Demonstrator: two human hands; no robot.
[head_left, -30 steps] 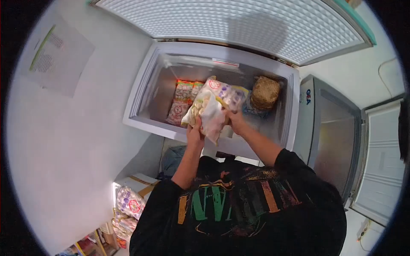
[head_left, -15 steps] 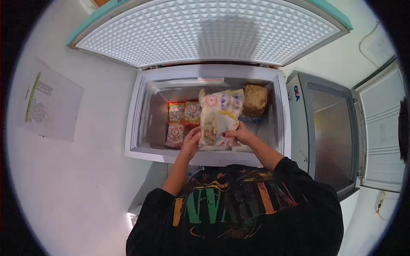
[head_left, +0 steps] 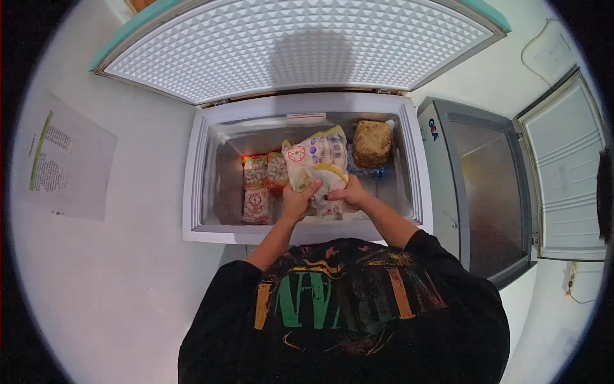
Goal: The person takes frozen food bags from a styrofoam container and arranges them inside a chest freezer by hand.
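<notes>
Both of my hands grip a white plastic bag [head_left: 324,179] over the open chest freezer [head_left: 419,173]. My left hand [head_left: 299,201] holds its left side, with the thumb on top. On the right side, the fingers of my right hand [head_left: 348,194] are closed on the same bag. Directly behind it lies a larger bag [head_left: 316,150] with a red emblem and purple print. Left of my hands, small red-edged packs [head_left: 255,171] and a white pack with a red emblem [head_left: 256,205] lie in the freezer.
A woven brown bundle [head_left: 372,144] sits at the freezer's right end, above something blue. The raised lid [head_left: 300,51] stands behind. To the right is a second, grey-framed freezer [head_left: 489,192] with its lid [head_left: 569,173] raised. A printed sheet [head_left: 73,157] hangs on the left wall.
The view has shifted, so the freezer now sits straighter in view. My hands still hold the white bag, which has turned and lies lower against the larger bag; my left thumb now presses on top.
</notes>
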